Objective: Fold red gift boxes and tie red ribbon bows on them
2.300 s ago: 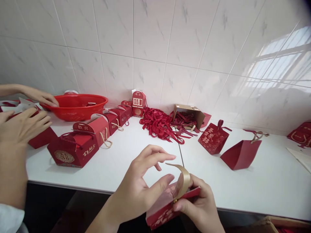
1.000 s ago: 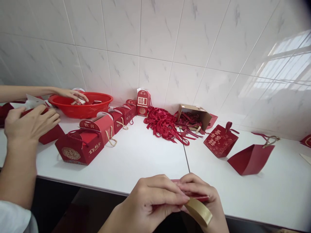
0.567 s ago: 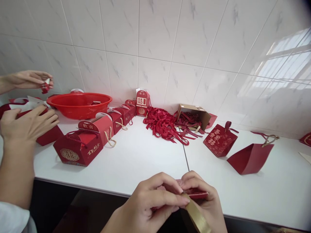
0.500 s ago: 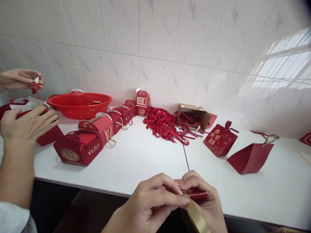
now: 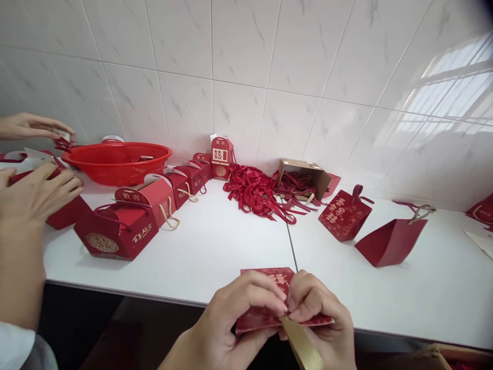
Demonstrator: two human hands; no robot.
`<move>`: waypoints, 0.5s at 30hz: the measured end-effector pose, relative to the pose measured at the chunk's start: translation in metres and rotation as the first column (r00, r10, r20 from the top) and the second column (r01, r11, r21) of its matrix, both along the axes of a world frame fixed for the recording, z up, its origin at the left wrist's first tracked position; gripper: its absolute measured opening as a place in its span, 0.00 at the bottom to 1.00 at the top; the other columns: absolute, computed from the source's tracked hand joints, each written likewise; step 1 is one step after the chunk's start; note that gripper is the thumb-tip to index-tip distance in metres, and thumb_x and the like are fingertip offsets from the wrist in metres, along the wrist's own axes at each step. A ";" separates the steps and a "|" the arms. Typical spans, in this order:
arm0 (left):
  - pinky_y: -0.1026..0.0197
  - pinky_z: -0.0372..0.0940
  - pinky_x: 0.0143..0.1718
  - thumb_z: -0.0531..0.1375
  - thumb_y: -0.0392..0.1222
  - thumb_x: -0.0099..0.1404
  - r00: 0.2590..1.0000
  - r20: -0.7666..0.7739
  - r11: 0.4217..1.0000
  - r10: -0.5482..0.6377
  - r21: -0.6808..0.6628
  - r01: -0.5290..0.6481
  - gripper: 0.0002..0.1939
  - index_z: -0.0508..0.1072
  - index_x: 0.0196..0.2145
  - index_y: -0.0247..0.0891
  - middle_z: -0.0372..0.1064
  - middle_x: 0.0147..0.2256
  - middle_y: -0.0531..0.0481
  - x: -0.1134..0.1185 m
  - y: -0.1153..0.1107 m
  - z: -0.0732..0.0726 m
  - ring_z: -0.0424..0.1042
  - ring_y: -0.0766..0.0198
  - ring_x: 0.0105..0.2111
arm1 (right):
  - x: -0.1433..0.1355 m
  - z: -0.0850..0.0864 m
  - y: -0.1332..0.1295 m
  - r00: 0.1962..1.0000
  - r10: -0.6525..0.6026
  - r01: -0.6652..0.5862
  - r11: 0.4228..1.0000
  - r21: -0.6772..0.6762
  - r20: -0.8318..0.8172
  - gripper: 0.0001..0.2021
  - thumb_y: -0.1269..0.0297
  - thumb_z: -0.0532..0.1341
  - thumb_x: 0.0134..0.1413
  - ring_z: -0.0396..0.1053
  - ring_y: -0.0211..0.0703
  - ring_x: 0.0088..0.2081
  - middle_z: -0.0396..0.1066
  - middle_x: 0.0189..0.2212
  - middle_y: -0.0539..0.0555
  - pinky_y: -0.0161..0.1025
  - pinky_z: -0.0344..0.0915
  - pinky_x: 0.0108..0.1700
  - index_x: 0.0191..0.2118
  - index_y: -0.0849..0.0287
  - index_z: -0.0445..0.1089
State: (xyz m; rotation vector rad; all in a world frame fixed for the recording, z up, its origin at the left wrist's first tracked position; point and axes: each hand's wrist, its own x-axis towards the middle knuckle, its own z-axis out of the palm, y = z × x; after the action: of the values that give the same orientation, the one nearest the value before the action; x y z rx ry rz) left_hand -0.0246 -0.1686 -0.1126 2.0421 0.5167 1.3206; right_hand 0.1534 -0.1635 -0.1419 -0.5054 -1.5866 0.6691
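Low at the table's front edge, a red printed paper gift box [image 5: 265, 276] with gold lettering is held between my two hands. My left hand [image 5: 227, 318] grips its left side, fingertips pinched near the middle of the top. Closed at the same spot, my right hand [image 5: 325, 313] has its thumb and finger pressed at the box's top. A gold ribbon [image 5: 302, 345] runs from between the fingertips down past my right palm. Whether the ribbon is threaded through the box is hidden by my fingers.
Red handled boxes [image 5: 115, 234] line the left side, before a red plastic basket [image 5: 115, 180]. Loose red ribbons [image 5: 254, 192] lie beside an open carton [image 5: 321, 182]. Two triangular red boxes [image 5: 393, 244] stand at right. A co-worker's hands [image 5: 36, 198] are at far left.
My hands have tilted the red gift box so more of its printed panel shows. The co-worker's far hand has lowered a small red-and-white item towards the basket. The view has shifted slightly.
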 end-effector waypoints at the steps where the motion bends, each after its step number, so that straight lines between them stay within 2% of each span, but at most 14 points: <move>1: 0.66 0.72 0.39 0.59 0.23 0.57 1.000 -0.004 0.999 -0.006 -0.033 0.006 0.22 0.69 0.45 0.43 0.72 0.41 0.47 0.000 -0.001 -0.001 0.74 0.62 0.39 | 0.000 -0.001 0.000 1.000 0.007 -0.007 1.000 -0.001 0.002 0.08 0.73 0.66 0.48 0.64 0.39 0.27 0.65 0.25 0.49 0.39 0.63 0.30 0.28 0.54 0.67; 6: 0.71 0.71 0.38 0.57 0.23 0.61 0.999 0.023 0.977 -0.027 -0.210 0.031 0.23 0.67 0.47 0.49 0.71 0.38 0.54 0.002 -0.004 -0.004 0.74 0.70 0.35 | 0.000 -0.006 -0.001 1.000 -0.002 0.002 1.000 -0.029 -0.011 0.09 0.76 0.65 0.48 0.63 0.38 0.27 0.63 0.25 0.48 0.36 0.61 0.28 0.28 0.55 0.65; 12: 0.72 0.71 0.38 0.60 0.29 0.62 0.990 0.109 0.914 0.095 -0.404 -0.043 0.17 0.67 0.45 0.48 0.71 0.32 0.57 0.012 0.004 -0.005 0.74 0.71 0.34 | -0.006 -0.010 -0.002 0.990 -0.112 0.084 0.958 -0.273 -0.087 0.11 0.70 0.65 0.50 0.62 0.36 0.28 0.61 0.26 0.48 0.34 0.61 0.28 0.24 0.56 0.61; 15: 0.67 0.72 0.38 0.61 0.33 0.62 0.980 0.135 0.900 0.146 -0.429 -0.075 0.15 0.66 0.46 0.46 0.72 0.31 0.56 0.016 0.012 -0.009 0.75 0.67 0.34 | -0.001 -0.010 0.004 0.991 -0.128 0.103 0.928 -0.359 -0.047 0.07 0.66 0.66 0.50 0.66 0.39 0.32 0.65 0.31 0.50 0.35 0.65 0.33 0.31 0.55 0.65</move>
State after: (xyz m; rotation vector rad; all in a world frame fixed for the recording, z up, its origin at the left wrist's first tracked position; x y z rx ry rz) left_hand -0.0090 -0.1564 -0.1220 1.5530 0.7787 1.2953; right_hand 0.1523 -0.1599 -0.1522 -0.8284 -1.3616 0.8800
